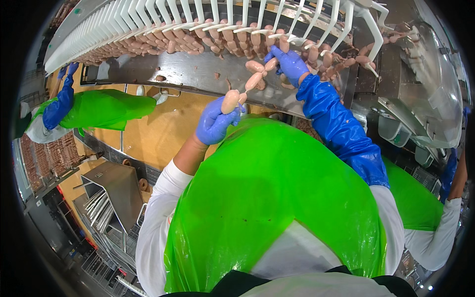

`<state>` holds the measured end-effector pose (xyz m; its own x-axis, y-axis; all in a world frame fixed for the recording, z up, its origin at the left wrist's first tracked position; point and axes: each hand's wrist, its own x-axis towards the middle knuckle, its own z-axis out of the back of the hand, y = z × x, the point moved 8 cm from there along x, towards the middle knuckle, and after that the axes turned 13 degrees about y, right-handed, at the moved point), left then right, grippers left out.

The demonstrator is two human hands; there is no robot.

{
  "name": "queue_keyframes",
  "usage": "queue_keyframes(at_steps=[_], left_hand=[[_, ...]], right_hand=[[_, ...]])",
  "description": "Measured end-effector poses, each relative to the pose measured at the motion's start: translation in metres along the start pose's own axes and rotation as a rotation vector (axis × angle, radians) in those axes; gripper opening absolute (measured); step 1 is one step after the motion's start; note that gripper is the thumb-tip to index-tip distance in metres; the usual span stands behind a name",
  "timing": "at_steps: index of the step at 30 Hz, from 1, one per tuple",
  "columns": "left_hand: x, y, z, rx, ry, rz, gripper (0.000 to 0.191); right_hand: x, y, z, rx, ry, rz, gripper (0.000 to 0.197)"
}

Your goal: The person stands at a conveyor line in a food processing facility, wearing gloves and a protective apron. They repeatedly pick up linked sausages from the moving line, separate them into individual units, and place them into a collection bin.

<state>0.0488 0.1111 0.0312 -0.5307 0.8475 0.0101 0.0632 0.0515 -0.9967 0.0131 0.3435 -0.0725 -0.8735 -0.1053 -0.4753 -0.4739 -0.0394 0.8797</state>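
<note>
Blue gloves cover both of my hands. My left hand (217, 120) grips the end of a chain of linked raw sausages (254, 81), above the near edge of the steel table. The chain runs up and right to my right hand (290, 66), whose fingers close around a link just below the hanging sausages. A row of white hooks (230, 26) spans the top of the view, with linked sausages (213, 36) hanging from it in bunches. What the fingertips of my right hand press against is partly hidden.
The steel table (178, 72) carries scraps of meat and a loose sausage piece (160, 78). A co-worker in a green apron (107, 107) stands at the left, another (415, 204) at the right. Steel machinery with a clear cover (430, 85) is on the right; a steel bin (115, 185) is lower left.
</note>
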Motion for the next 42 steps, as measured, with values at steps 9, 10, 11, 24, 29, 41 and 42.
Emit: queue_keyframes(at_steps=[9,10,11,24,29,41,42], left_hand=[[0.0,-0.036,0.016,-0.196,-0.001,-0.122,0.013],[0.0,-0.037,0.015,-0.167,-0.008,-0.073,0.014],[-0.002,-0.04,0.011,-0.137,-0.016,-0.024,0.017],[0.013,-0.011,0.09,-0.813,-0.25,-0.312,0.036],[0.031,-0.016,0.075,-1.044,-0.165,-0.282,0.034],[0.013,0.034,0.115,-0.945,-0.394,-0.058,0.027],[0.01,0.044,0.121,-0.94,-0.434,-0.029,0.027]], right_hand=[[0.009,-0.008,0.006,0.161,-0.065,0.072,0.047],[0.008,-0.006,0.005,0.161,-0.061,0.05,0.047],[0.008,-0.005,0.004,0.161,-0.057,0.028,0.048],[0.012,0.005,-0.024,0.206,0.118,0.111,0.037],[0.007,0.012,-0.082,0.081,0.331,0.16,0.042],[-0.001,-0.041,-0.071,0.48,0.271,0.213,0.033],[-0.003,-0.039,-0.072,0.517,0.29,0.185,0.033]])
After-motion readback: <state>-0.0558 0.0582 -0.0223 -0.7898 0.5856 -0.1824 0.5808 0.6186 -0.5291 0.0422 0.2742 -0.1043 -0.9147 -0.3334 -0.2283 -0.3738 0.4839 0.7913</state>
